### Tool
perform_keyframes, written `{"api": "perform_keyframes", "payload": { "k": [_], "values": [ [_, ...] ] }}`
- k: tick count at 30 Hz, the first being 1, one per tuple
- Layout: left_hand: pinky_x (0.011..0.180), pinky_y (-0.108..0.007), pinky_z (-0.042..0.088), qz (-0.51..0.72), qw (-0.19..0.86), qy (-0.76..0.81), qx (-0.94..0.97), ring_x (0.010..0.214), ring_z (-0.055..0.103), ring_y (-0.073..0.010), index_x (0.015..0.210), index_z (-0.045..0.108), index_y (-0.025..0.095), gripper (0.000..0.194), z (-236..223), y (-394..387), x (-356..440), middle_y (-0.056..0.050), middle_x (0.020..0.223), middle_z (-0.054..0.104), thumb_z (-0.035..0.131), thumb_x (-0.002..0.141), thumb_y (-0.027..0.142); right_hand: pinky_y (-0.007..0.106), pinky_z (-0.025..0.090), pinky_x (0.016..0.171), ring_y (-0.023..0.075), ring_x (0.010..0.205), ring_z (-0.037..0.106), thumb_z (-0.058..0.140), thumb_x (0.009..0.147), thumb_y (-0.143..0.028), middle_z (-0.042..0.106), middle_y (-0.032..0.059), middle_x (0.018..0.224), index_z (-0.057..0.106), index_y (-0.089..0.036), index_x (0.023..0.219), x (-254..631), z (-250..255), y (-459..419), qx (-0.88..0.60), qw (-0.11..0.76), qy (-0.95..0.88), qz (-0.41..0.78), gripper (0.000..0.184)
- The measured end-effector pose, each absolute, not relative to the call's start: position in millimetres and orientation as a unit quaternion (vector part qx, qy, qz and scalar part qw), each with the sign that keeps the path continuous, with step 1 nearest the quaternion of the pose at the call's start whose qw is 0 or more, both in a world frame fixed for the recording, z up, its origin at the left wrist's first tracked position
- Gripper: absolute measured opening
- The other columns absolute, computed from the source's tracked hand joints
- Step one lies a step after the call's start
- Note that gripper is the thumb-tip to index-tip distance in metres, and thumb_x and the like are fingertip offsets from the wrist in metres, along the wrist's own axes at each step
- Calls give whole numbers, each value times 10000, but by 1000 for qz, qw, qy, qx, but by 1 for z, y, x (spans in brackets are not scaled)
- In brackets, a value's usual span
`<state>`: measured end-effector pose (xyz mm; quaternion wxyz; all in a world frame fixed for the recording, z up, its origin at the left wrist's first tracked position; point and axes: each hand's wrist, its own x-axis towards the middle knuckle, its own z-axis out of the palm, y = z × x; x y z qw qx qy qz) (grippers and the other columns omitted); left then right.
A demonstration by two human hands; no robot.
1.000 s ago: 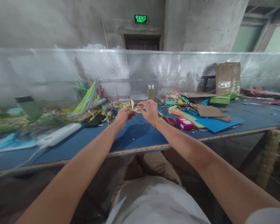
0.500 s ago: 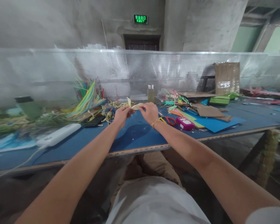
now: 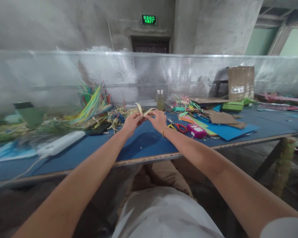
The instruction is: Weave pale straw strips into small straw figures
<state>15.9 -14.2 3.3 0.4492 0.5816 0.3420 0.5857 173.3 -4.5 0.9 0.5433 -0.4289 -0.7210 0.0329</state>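
Both arms reach out over a blue table top (image 3: 144,145). My left hand (image 3: 132,123) and my right hand (image 3: 159,119) meet above it, each pinching one end of a pale yellow leaf strip (image 3: 144,111) that bends upward between the fingers. A gold bracelet (image 3: 165,129) circles my right wrist. Just behind the hands lies a heap of dry strip scraps (image 3: 119,116), and red-handled scissors (image 3: 179,127) rest right of my right wrist.
A white power strip (image 3: 61,142) with cable lies at the left, beside colourful strips (image 3: 93,102) and a green cup (image 3: 29,114). A small bottle (image 3: 160,99), a pink box (image 3: 196,130), coloured paper sheets (image 3: 232,129), a green box (image 3: 233,105) and cardboard (image 3: 240,82) sit right. A perforated metal screen (image 3: 149,76) backs the table.
The hands have drawn slightly closer together and the strip between them has been bent into a tighter upward loop. The arms stay in place.
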Motion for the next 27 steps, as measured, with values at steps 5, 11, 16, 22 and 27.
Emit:
{"api": "perform_keyframes", "payload": {
  "k": [5,11,16,22,27],
  "values": [
    [745,-256,473,577,453,341,588,785,662,-139,852,596,177,258,2,-15,17,-16,768,688,750,693,310,335,454,834,211,901,617,679,769,-415,703,48,874,713,-214,792,172,0,0,-397,578,-703,119,205],
    [774,-263,475,561,477,325,593,832,677,-148,896,586,178,293,0,-11,16,-36,821,707,759,691,296,303,464,764,183,796,602,641,759,-430,666,19,765,667,-198,717,170,-6,8,-399,599,-676,160,237],
    [778,-266,475,555,482,321,598,860,679,-153,910,579,183,276,-1,-11,15,-44,875,711,747,707,267,283,447,711,163,722,558,591,765,-462,618,7,684,648,-191,696,169,-11,16,-412,602,-657,192,285],
    [759,-270,473,547,475,320,610,834,674,-154,891,578,192,259,0,-12,16,-34,829,700,746,718,287,255,415,656,125,646,501,584,745,-459,570,-18,658,603,-183,677,167,-13,20,-402,611,-637,245,286],
    [748,-278,469,538,475,328,615,846,672,-172,880,594,193,221,2,-16,17,-48,829,703,717,747,321,244,396,614,112,606,470,605,722,-436,540,-29,621,574,-183,641,167,-11,18,-393,617,-628,268,268]
  ]
}}
